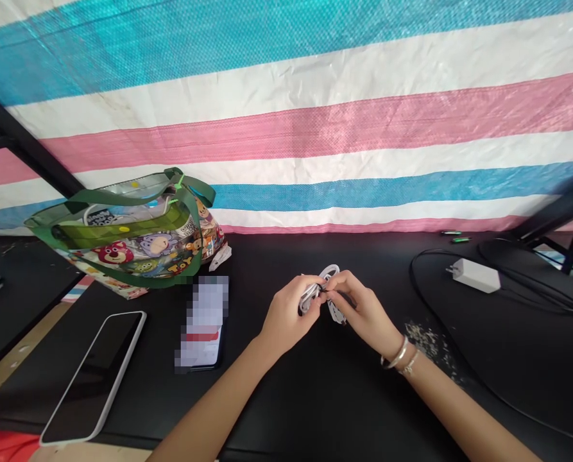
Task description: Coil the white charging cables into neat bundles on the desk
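1. A person is working at a black bench (363, 410) with both bare hands close together over it.
2. The left hand (286, 314) has its grip closed on a white cable (323, 296). The cable is wound up in small loops, and the hand holds the left side of them.
3. The right hand (364, 309) has its grip closed on the same white cable. Its fingertips (332, 294) pinch the loops in the middle, right next to the left hand.
4. So the white cable sits between the two hands, over the middle of the bench.
5. Two thin bracelets (396, 354) go around the right wrist.
6. Pale crumbs (428, 345) lie on the bench just past the right wrist.
7. To the left are a phone with a dark screen (91, 378) and a second phone (202, 324) with a blurred screen.
8. A bright cartoon tote bag (127, 234) with green straps leans at the back.
9. On the right, a white charger (476, 276) with a black cord (423, 282) lies on the bench.
10. A striped pink, white and blue tarp (286, 109) hangs behind everything.
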Action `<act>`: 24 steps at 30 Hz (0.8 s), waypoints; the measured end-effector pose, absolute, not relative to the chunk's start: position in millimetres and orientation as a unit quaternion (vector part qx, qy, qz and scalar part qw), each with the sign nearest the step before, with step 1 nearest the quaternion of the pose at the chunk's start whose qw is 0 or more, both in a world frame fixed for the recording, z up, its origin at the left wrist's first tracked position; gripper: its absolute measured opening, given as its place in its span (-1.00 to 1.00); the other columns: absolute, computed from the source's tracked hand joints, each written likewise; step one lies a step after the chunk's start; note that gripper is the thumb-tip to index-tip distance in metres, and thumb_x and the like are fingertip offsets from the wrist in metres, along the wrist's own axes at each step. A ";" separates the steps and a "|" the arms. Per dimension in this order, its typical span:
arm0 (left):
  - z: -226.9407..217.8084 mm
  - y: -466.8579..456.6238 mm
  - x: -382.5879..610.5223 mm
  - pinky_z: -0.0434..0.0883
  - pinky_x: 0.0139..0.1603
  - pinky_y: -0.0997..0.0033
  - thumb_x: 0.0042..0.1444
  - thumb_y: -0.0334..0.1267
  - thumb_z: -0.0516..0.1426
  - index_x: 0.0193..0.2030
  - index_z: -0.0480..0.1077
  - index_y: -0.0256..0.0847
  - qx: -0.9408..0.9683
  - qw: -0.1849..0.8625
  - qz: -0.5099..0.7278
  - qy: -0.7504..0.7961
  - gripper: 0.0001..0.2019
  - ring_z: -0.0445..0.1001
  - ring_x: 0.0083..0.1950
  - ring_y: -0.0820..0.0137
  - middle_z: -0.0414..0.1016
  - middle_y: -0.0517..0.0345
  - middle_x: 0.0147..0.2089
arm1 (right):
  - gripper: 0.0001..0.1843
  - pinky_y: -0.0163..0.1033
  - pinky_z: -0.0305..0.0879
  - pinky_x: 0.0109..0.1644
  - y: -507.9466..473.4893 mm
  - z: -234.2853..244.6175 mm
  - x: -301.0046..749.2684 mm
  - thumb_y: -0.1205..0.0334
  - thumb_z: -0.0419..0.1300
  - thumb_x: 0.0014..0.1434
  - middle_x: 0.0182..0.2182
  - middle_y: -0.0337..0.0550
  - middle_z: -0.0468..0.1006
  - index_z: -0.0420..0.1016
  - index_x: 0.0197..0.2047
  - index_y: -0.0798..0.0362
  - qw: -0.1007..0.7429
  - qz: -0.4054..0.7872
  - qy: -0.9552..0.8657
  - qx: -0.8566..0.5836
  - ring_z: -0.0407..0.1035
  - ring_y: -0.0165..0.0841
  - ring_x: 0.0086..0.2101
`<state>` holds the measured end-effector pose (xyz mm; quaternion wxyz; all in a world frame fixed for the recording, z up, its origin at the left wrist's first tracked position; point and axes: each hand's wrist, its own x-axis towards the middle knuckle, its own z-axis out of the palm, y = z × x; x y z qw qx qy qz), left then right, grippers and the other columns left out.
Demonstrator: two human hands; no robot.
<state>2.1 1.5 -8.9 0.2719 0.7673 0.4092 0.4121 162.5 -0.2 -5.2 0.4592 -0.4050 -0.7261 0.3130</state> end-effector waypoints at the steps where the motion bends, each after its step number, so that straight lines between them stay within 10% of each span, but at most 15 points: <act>1: -9.4 1.5 2.2 0.43 -0.13 0.44 0.12 -0.43 0.03 -0.09 0.37 -0.13 0.769 0.261 0.411 0.414 -0.76 0.51 -0.18 0.38 0.54 0.15 -0.17 | -0.89 -0.29 0.45 -0.32 -0.7 -5.6 161.6 0.17 0.04 0.25 -0.44 -0.21 0.54 0.26 -0.31 -0.03 0.458 0.321 -0.722 -0.406 0.52 -0.36 -0.41; 24: -10.8 7.8 -5.0 0.48 -0.21 0.48 0.14 -0.48 0.00 -0.14 0.45 -0.10 0.793 0.160 0.372 0.456 -0.71 0.57 -0.23 0.38 0.60 0.18 -0.19 | -0.77 -0.27 0.43 -0.36 -0.5 -6.6 162.1 0.28 0.02 0.30 -0.47 -0.18 0.51 0.39 -0.39 -0.03 0.441 0.098 -0.794 -0.406 0.44 -0.34 -0.43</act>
